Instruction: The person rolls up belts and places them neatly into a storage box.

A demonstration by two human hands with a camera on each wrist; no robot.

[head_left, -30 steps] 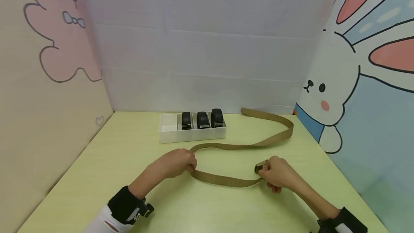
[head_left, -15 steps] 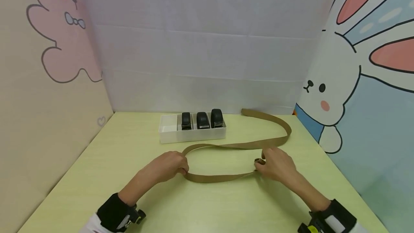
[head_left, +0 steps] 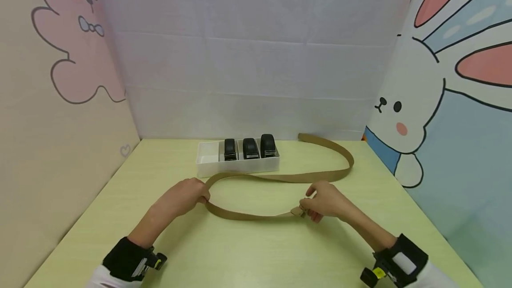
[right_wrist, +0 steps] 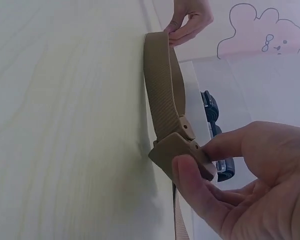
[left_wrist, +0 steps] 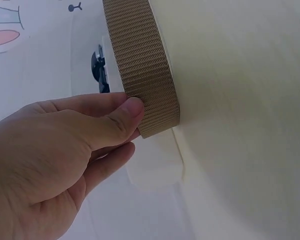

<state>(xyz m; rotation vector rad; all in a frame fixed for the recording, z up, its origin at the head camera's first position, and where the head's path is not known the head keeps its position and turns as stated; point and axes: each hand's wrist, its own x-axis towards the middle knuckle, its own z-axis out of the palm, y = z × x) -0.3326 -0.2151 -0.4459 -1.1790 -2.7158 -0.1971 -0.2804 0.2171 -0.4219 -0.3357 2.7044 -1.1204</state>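
Right hand (head_left: 326,201): I pinch the tan buckle (right_wrist: 182,152) between thumb and fingers.
Left hand (head_left: 188,194): I pinch the bend of the tan belt (head_left: 256,214).
Belt: loops across the green table (head_left: 256,252), its tail near the back wall.
Tray (head_left: 238,166): white, holds three black rolled belts (head_left: 250,148).
Writing: none readable.
Views: only the right wrist camera shows the buckle's shape.

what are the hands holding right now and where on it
Both hold the tan belt. The left hand pinches the strap at its bend; the right hand pinches the buckle at the end.
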